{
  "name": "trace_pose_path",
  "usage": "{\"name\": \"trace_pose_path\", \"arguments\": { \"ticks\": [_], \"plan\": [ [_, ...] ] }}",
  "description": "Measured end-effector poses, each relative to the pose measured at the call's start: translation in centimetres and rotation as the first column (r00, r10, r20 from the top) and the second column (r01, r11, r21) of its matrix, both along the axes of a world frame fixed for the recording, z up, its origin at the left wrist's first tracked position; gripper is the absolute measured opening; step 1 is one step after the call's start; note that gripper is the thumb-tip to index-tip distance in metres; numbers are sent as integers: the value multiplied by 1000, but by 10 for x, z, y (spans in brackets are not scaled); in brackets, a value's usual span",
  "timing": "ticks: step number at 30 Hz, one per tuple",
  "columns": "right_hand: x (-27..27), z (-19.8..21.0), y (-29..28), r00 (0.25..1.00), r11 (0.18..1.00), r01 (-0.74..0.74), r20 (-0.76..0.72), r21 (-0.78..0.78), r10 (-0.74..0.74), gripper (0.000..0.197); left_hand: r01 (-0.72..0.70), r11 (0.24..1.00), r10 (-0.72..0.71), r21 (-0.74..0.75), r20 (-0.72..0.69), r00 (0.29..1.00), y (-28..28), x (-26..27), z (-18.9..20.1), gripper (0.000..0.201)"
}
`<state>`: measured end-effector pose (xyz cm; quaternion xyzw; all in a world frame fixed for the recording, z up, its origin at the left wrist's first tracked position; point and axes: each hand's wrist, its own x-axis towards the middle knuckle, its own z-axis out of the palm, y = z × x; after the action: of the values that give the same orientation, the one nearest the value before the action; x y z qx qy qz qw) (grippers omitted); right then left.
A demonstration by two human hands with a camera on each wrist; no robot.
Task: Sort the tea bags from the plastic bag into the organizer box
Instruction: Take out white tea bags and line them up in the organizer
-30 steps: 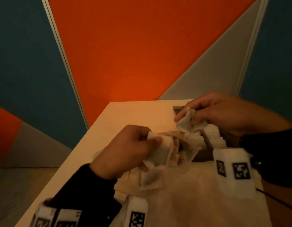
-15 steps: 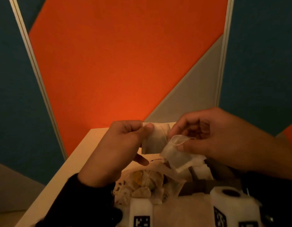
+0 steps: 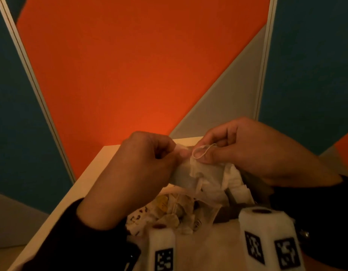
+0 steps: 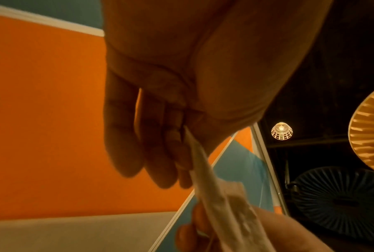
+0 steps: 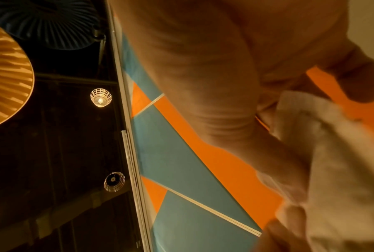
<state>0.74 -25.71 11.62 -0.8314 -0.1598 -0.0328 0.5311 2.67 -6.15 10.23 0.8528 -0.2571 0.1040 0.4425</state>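
Now tea bag (image 3: 186, 174) between both hands

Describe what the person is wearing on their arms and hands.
Both hands, left hand and right hand, are bare, no gloves. Dark long sleeves reach the wrists. Each wrist carries a white boxy camera mount with black-and-white square code markers.

Organizer box (image 3: 247, 194) mostly behind hands
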Motion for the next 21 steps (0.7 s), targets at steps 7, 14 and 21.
{"name": "trace_pose_path", "arguments": {
  "ticks": [7,14,21],
  "plan": [
    [-8,6,-17,999,991,-18,-50,-133,11,11,238,965,-216,114,-179,960,27,11,9,51],
    [23,-16,-33,947,804,267,-10,-531,-321,4,148,958,-66,246,-313,948,28,12,7,32],
    [8,-9,-3,990,862,-135,-102,-489,97,1,190,816,-26,546,-294,955,13,17,-8,36]
  ]
}}
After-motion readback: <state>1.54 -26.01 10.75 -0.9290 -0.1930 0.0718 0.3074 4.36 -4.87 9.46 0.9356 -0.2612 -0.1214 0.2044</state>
